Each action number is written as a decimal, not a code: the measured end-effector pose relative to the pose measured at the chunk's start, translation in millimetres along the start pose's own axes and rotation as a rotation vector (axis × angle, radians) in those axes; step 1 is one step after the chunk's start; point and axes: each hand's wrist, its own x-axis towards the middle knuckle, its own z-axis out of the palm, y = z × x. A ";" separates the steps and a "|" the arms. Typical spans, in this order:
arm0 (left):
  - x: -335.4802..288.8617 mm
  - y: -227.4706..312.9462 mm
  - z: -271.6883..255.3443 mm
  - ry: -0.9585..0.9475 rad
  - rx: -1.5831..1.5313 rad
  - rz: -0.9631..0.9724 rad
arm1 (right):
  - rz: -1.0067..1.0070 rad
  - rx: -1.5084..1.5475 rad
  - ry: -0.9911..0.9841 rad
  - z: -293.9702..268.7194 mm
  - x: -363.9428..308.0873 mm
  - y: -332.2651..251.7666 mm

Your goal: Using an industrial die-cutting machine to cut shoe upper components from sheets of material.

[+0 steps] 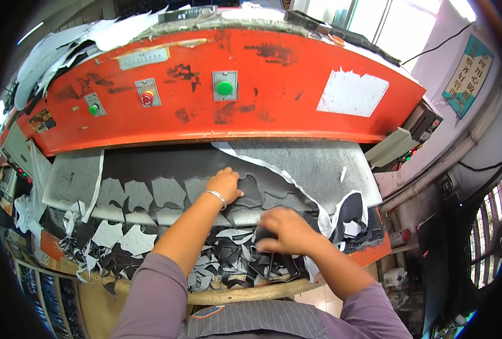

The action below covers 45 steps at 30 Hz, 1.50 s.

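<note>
A dark sheet [166, 161] with a pale torn edge lies across the grey bed of a red press. Several shield-like outlines and gaps mark its near side, where a lighter surface shows. My left hand [224, 185] rests on this sheet, fingers bent down and thumb apart, beside a dark cut shape [251, 191]. Nearer to me, my right hand [288, 230] is smeared by motion above a heap of black and white scraps [228, 260]. Its fingers curve, and whether anything sits between them is unclear. A thin dark frame [272, 266] shows among the scraps below it.
The red press beam [273, 113] spans the far side, with a large green button [224, 88], a red button [147, 98] and a small green one [94, 109]. White sheets [64, 53] are piled on its top left. A curled offcut [350, 214] lies at right; a wooden edge [251, 295] runs in front.
</note>
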 end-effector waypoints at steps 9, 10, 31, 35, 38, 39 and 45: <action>11.6 16.8 -3.9 -0.044 0.107 -0.071 | 0.534 -0.253 0.028 40.7 49.1 96.2; 12.0 11.7 -5.1 -0.051 0.076 -0.029 | 0.536 -0.248 0.029 40.4 51.4 94.8; -242.1 -131.1 -97.2 0.413 -1.379 -0.146 | 0.540 -0.290 0.023 27.5 30.2 77.4; -267.3 -120.3 -27.7 -0.120 -0.671 -0.545 | 0.533 -0.287 0.023 29.5 26.6 69.5; -255.1 -101.6 28.3 0.079 -0.311 -0.548 | 0.531 -0.300 0.022 26.5 14.1 64.7; -252.7 -99.7 37.2 0.102 -0.333 -0.546 | 0.543 -0.301 0.014 27.2 14.5 61.7; -270.6 -80.3 35.9 0.388 -0.581 -0.509 | 0.550 -0.313 -0.011 29.4 16.8 46.6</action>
